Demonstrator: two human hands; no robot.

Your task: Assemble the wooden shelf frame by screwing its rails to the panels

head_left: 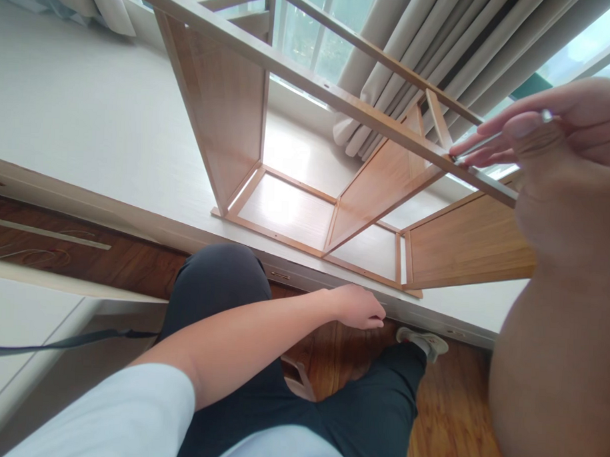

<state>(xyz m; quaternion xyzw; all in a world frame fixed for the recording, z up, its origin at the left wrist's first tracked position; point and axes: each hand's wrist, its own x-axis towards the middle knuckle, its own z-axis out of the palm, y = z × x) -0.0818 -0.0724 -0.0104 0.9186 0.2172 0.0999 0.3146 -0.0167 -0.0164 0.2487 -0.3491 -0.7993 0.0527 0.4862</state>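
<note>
My right hand [563,141] is raised at the right, its thumb and fingers closed on a thin metal hex key [482,147]. The tip of the key meets the top rail [359,112] of a wooden shelf frame, where an upright panel [386,185] joins it. A small bent end of the key shows past my thumb. Low in the middle, my left hand [359,307] hangs with its fingers curled in, apart from the frame. What it holds, if anything, is hidden.
The frame stands on a white ledge [89,114] by a window, with its left panel [224,99] and right panel [475,234] upright. Grey curtains [416,52] hang behind it. Below are a wooden floor [448,413], my legs and a shoe [426,343]. A dark strap [71,343] lies at left.
</note>
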